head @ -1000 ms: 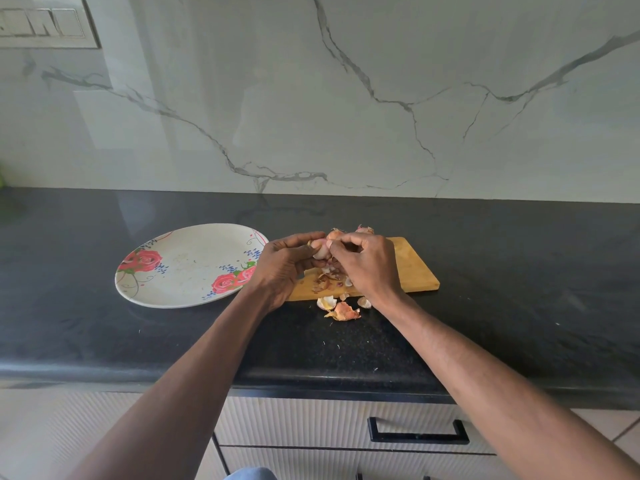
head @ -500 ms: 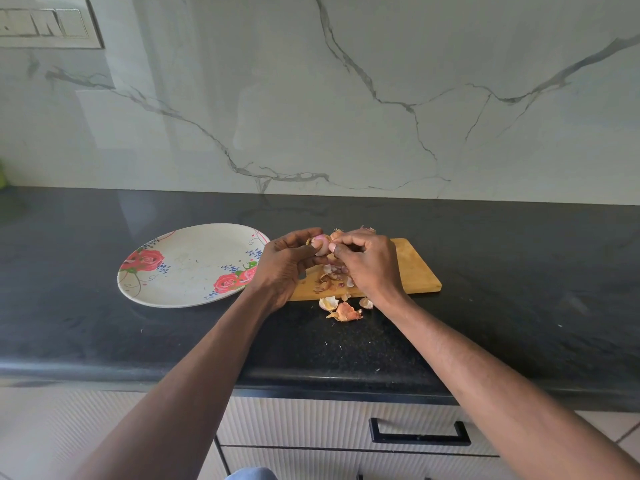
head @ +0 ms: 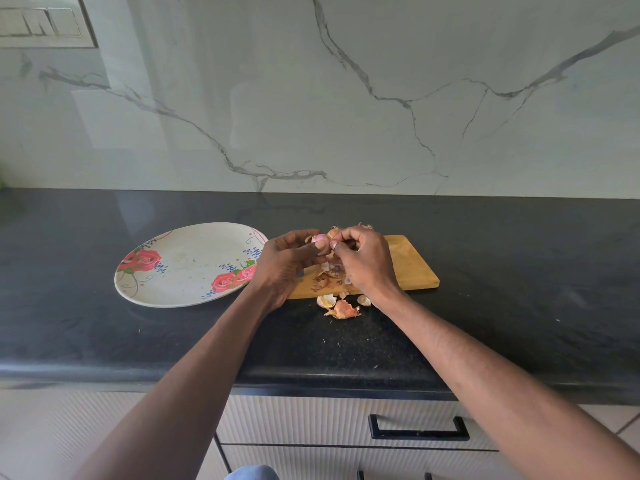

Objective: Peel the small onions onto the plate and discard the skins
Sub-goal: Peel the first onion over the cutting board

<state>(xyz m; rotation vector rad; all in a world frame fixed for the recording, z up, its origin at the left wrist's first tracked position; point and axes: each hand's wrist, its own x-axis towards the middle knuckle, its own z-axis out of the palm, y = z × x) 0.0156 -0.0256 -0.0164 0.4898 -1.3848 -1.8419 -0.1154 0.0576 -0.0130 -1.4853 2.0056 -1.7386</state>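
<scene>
Two hands work above the cutting board's left end. Left hand [head: 287, 261] grip: fingers curled round a small onion [head: 320, 241]. Right hand [head: 363, 259] grip: fingertips pinch at the onion's skin. Loose skins [head: 341, 308] lie on board [head: 412, 265] & on table [head: 519, 271] at board's near edge. Plate [head: 187, 265] sits just left of board.

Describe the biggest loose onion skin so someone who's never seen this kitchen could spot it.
On the black countertop, find the wooden cutting board. Just off its near edge, between the forearms, lies the onion skin; it is the largest, orange-pink scrap, while its neighbours are smaller and paler.
</scene>
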